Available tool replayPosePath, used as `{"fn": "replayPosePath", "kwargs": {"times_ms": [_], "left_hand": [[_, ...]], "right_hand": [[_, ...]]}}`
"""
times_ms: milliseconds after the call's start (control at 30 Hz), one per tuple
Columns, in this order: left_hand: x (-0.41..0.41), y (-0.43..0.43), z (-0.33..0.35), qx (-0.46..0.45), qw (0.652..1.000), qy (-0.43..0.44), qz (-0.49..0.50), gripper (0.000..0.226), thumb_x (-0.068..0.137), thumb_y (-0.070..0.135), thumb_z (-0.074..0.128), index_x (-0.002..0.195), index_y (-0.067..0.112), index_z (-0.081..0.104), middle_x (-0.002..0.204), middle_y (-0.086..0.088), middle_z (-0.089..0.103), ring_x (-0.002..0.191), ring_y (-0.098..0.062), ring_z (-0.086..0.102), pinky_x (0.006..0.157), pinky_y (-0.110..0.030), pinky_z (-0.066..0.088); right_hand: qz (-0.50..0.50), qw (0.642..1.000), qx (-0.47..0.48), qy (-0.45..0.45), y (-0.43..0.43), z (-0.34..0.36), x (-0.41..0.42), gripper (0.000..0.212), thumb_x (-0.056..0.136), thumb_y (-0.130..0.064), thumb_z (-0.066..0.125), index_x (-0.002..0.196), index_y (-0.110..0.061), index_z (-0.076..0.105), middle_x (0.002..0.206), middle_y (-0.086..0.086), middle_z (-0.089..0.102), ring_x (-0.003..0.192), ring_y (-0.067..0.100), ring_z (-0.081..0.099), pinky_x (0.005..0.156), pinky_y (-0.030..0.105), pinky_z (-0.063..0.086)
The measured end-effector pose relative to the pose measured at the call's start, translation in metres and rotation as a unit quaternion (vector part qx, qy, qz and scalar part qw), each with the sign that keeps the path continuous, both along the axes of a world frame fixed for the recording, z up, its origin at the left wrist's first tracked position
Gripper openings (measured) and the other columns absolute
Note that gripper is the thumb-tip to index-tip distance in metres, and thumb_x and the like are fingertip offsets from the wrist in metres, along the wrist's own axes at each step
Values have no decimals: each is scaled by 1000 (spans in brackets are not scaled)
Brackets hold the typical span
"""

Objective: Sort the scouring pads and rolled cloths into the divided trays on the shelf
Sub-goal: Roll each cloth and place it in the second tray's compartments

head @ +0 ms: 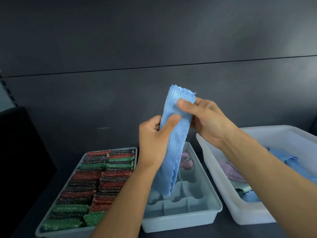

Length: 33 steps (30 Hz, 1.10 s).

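Blue cloth [175, 134] held up in both hands over the divided tray [180, 219], folded into a long strip and not yet rolled.

This looks like the rolling step. The left hand [152, 140] pinches the strip at mid-length, thumb in front and fingers curled behind. The right hand [207, 117] pinches it nearer the top edge, just beside the left. The cloth's loose lower end hangs above the tray's middle compartments. Next it likely needs rolling tight, then setting into a free compartment near the pink rolled cloths [187, 163] at the tray's far end, held so it cannot spring open. Scouring pads [96, 179] fill the neighbouring tray toward the shelf's left, and more loose cloths lie in the white bin [240, 210] toward its right edge.
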<state>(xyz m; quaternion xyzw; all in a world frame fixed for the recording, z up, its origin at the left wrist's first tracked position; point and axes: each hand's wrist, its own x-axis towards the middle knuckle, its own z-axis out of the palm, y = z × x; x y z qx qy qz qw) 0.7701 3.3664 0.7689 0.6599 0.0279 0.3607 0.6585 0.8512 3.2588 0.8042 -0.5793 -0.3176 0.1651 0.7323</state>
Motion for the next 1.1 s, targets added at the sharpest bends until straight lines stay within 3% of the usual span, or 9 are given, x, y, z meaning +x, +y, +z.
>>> {"fn": "replayPosePath", "kwargs": {"times_ms": [133, 267, 333, 433, 500, 667, 867, 1000, 1100], "left_hand": [[2, 1, -8, 3, 997, 53, -60, 35, 86, 21, 71, 81, -11, 58, 60, -14, 62, 45, -14, 61, 42, -21, 48], [0, 22, -40, 17, 963, 180, -199, 48, 84, 44, 70, 91, -3, 69, 89, -24, 73, 81, -40, 72, 73, -48, 59], [-4, 32, -56, 29, 957, 203, -205, 44, 83, 45, 70, 91, 1, 74, 90, -17, 74, 81, -34, 71, 72, -41, 58], [-9, 45, -66, -17, 959, 243, -143, 29, 72, 43, 76, 73, 14, 77, 65, -9, 67, 51, -17, 61, 49, -24, 46], [-10, 54, -68, -79, 956, 259, -109, 36, 64, 41, 75, 84, 11, 76, 65, -10, 66, 45, -14, 59, 50, -23, 46], [-7, 67, -62, -135, 960, 245, -21, 10, 82, 25, 74, 82, 15, 75, 74, -5, 67, 60, -16, 55, 53, -21, 48], [-2, 58, -44, -125, 969, 209, -38, 9, 89, 21, 69, 90, 12, 71, 74, -3, 71, 59, -13, 66, 58, -25, 55], [6, 41, -28, -129, 969, 192, -85, 11, 91, 19, 66, 92, 8, 68, 77, -9, 73, 63, -18, 70, 58, -25, 58], [10, 32, -23, -135, 971, 164, -109, 23, 97, 23, 57, 102, 4, 69, 91, -15, 75, 79, -24, 74, 70, -30, 60]], "right_hand": [[-57, 998, 14, -1, 2, 5, 3, 7, 82, -12, 71, 87, -9, 70, 90, 9, 71, 83, 23, 68, 83, 38, 55], [-74, 997, 21, 18, -4, 19, 11, 12, 85, -13, 69, 97, -8, 69, 93, 7, 71, 83, 20, 68, 79, 35, 56], [-113, 992, 34, 47, -11, 22, 19, 16, 87, -12, 68, 102, -7, 68, 92, 6, 72, 80, 19, 69, 73, 32, 58], [-206, 972, 51, 98, -19, 15, 33, 14, 86, -10, 68, 100, -6, 67, 91, 6, 72, 77, 20, 69, 72, 35, 58], [-255, 955, 54, 138, -21, 4, 40, 9, 86, -9, 68, 94, -7, 64, 94, 8, 71, 80, 21, 70, 71, 35, 59], [-312, 933, 52, 170, -20, -28, 46, 11, 91, -10, 64, 81, -7, 60, 93, 10, 69, 84, 23, 70, 72, 34, 60], [-319, 947, -39, -3, -4, -56, 29, 33, 88, -17, 62, 85, 16, 56, 77, 34, 56, 68, 18, 49, 74, 55, 56], [-253, 950, -97, -155, 12, -62, -1, 36, 91, -12, 61, 66, 11, 50, 57, 6, 38, 55, 11, 31, 51, 27, 30], [-179, 961, -99, -188, 14, -62, -20, 29, 93, -16, 62, 66, -4, 63, 55, -4, 51, 50, 3, 41, 50, 15, 35]]}}
